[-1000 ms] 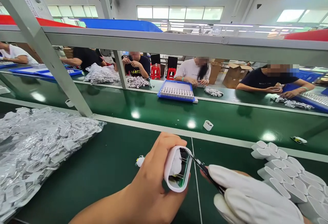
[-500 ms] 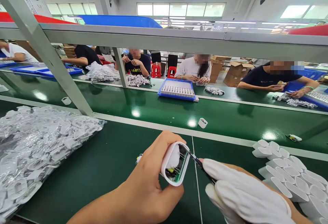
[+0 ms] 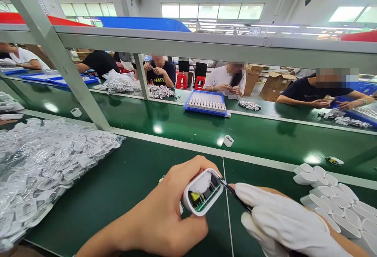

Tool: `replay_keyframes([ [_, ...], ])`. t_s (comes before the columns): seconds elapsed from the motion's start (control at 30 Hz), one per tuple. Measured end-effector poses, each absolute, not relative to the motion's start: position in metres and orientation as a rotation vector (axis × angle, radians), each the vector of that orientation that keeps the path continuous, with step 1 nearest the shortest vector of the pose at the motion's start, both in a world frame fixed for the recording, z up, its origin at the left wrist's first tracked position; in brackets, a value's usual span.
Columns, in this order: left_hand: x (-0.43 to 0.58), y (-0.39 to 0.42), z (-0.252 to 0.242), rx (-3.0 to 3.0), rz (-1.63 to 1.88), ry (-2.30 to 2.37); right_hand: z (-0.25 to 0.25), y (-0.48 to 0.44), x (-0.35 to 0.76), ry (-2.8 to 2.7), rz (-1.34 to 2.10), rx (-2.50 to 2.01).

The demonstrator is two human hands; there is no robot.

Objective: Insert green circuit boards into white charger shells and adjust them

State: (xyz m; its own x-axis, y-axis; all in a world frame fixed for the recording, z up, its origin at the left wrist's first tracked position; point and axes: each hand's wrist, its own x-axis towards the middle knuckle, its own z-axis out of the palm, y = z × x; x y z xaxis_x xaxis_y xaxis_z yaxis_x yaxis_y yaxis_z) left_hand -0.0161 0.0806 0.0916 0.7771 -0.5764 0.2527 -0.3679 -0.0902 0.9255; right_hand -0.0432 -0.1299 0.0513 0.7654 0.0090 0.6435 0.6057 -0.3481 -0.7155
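Observation:
My bare left hand (image 3: 167,206) is wrapped round a white plastic charger housing (image 3: 188,201), its open end tilted toward me. Inside the housing sits a circuit board (image 3: 203,202) with a yellow part and a white blob among the components. My right hand (image 3: 282,217), in a white glove with bare fingertips, grips black tweezers (image 3: 237,196). The tweezers' tips reach the upper right rim of the housing's opening. Behind my left hand, another small board is mostly hidden.
A plastic bag of white parts (image 3: 59,163) lies at left. Empty white housings (image 3: 338,206) stand in rows at right. Beyond a pale divider, the green belt (image 3: 176,131) carries a housing (image 3: 228,141) and a circuit board (image 3: 334,161). A metal post (image 3: 73,72) rises at left; co-workers sit opposite.
The housing in my left hand has tilted clockwise, showing more of the yellow part. The tweezers have stayed at its rim. A gloved hand of another person has appeared at the far left.

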Motion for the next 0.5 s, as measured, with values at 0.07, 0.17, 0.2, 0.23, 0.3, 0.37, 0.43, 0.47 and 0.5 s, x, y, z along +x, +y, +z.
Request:
replay_keyframes([
  [0.07,-0.013,0.082,0.093,1.673,-0.225,-0.769,0.054,-0.135,-0.041,-0.514,-0.74,-1.862],
  [0.17,-0.007,0.084,0.094,1.617,-0.295,-0.812,0.056,-0.138,-0.041,-0.542,-0.845,-1.842],
  [0.2,-0.005,0.085,0.094,1.603,-0.323,-0.819,0.057,-0.137,-0.04,-0.561,-0.845,-1.825],
  [0.23,-0.004,0.085,0.094,1.593,-0.353,-0.821,0.057,-0.136,-0.039,-0.583,-0.827,-1.81],
  [0.3,-0.001,0.085,0.092,1.573,-0.413,-0.824,0.059,-0.133,-0.034,-0.626,-0.771,-1.791],
  [0.37,0.002,0.083,0.089,1.542,-0.456,-0.836,0.059,-0.13,-0.028,-0.658,-0.732,-1.774],
  [0.43,0.005,0.081,0.086,1.509,-0.472,-0.849,0.06,-0.128,-0.025,-0.681,-0.708,-1.737],
  [0.47,0.007,0.08,0.085,1.497,-0.474,-0.852,0.06,-0.128,-0.024,-0.683,-0.705,-1.712],
  [0.5,0.008,0.08,0.085,1.493,-0.475,-0.85,0.061,-0.127,-0.024,-0.677,-0.708,-1.686],
])
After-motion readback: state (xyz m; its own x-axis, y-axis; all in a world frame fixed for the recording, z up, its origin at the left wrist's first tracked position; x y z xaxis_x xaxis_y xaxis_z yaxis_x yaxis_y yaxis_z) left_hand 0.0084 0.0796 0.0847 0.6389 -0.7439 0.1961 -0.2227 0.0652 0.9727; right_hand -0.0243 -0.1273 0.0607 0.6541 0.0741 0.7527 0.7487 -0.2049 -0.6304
